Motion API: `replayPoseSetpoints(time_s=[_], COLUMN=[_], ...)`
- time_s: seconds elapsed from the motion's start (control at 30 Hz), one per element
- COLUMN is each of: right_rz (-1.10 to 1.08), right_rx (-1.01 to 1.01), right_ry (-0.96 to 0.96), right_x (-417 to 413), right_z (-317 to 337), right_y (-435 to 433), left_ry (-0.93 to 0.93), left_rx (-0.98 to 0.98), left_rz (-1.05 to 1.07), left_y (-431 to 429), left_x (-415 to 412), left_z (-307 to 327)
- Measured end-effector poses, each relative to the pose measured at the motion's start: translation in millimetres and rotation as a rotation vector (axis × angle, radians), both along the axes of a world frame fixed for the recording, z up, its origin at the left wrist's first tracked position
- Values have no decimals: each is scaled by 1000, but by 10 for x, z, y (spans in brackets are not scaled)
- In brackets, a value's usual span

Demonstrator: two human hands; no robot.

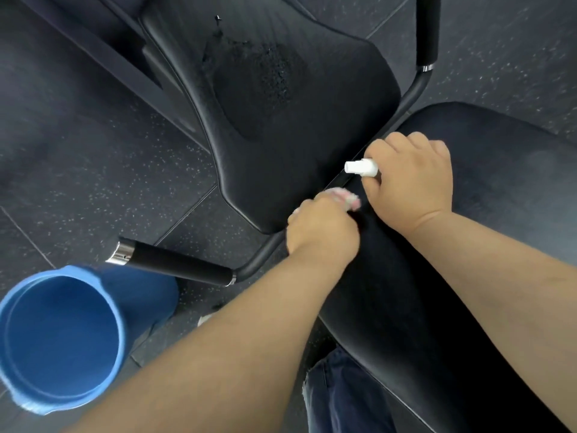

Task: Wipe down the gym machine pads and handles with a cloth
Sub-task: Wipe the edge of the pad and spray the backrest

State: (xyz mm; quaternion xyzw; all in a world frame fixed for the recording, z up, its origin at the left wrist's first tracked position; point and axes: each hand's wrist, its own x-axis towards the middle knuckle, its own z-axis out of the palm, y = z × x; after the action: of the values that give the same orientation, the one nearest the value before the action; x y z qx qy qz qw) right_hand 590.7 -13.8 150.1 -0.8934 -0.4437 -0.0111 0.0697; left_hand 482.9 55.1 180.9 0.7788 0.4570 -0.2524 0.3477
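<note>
Black vinyl near pad (pixel 468 229) & worn pad (pixel 296 145) meet at a narrow gap. There the left hand (pixel 321 229) grips the cloth (pixel 343 196), bunched up, on the near pad's edge as it seems. The right hand (pixel 412 179) is closed round a spray bottle (pixel 359 167), nozzle toward the worn pad. To do it well: spread the cloth flatter, follow the gap w/ long strokes, go gently on the worn patch. The near handle (pixel 175 265) is probably not wiped yet.
</note>
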Motion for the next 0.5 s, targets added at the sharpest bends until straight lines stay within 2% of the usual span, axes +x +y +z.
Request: replayPoseSetpoints(time_s=[0.1,0.17,0.23,0.3,0.4,0.43,0.5], right_rz=[-48,-47,-44,-40,-52,-38,12], right_rx=[79,106,115,106,81,77,85], right_ry=[42,83,96,109,123,122,85], right_x=[24,39,77,72,62,40,45], right_z=[27,49,77,94,115,119,97], right_y=[-12,-15,-50,-57,-38,-52,-57], left_ry=[-122,-128,-144,-54,236,224,29], left_rx=[68,120,87,54,72,79,83], left_rz=[-93,-148,-111,-78,-139,-79,90], left_y=[-19,14,59,131,131,120,131], left_x=[338,273,54,-355,-1392,-1634,-1497], left_z=[-79,-156,-174,-255,-637,-669,-442])
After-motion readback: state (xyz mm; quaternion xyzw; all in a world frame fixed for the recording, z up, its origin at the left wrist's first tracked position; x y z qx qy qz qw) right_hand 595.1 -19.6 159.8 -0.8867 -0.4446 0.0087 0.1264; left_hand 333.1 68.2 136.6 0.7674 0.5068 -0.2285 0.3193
